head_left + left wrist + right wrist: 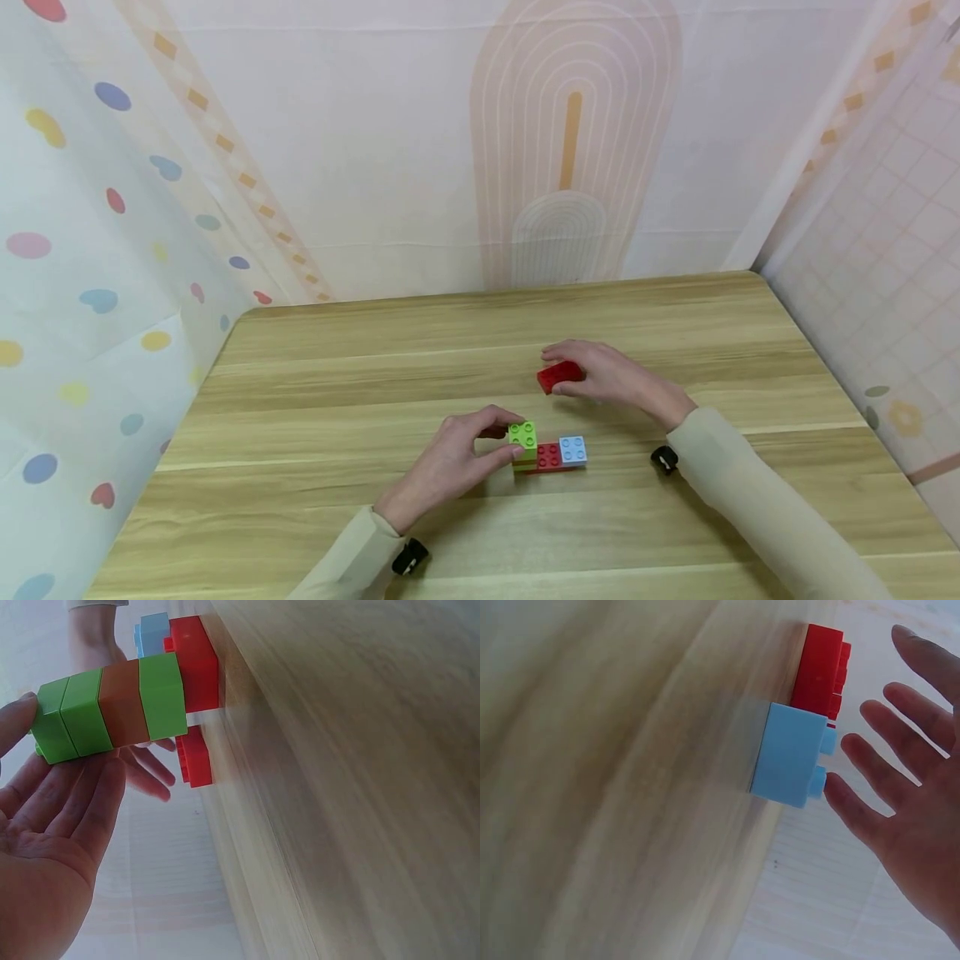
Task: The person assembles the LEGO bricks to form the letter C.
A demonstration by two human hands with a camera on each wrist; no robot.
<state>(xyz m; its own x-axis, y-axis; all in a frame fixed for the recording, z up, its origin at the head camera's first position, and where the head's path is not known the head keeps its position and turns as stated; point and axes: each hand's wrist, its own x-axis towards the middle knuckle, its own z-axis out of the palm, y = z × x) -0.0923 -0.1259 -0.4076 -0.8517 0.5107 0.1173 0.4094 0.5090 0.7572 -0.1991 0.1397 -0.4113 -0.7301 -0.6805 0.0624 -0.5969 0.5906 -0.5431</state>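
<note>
My left hand (457, 454) pinches the top of a stack of toy building bricks (522, 435) between thumb and fingers. That stack shows green bricks with an orange-brown brick (124, 703) among them. It stands on one end of a long red brick (549, 455), whose other end carries a light blue brick (573, 450). Farther back, my right hand (611, 375) hovers with spread fingers over a loose red brick (555, 377). In the right wrist view, another light blue brick (787, 754) lies beside that red one, close to the fingertips; the hand mostly hides it in the head view.
The bricks are on a wood-grain table (337, 383). A patterned cloth (375, 150) hangs along its back edge, and more cloth with coloured spots (112, 96) lines the left side. Black straps with small devices (410, 557) sit at both wrists.
</note>
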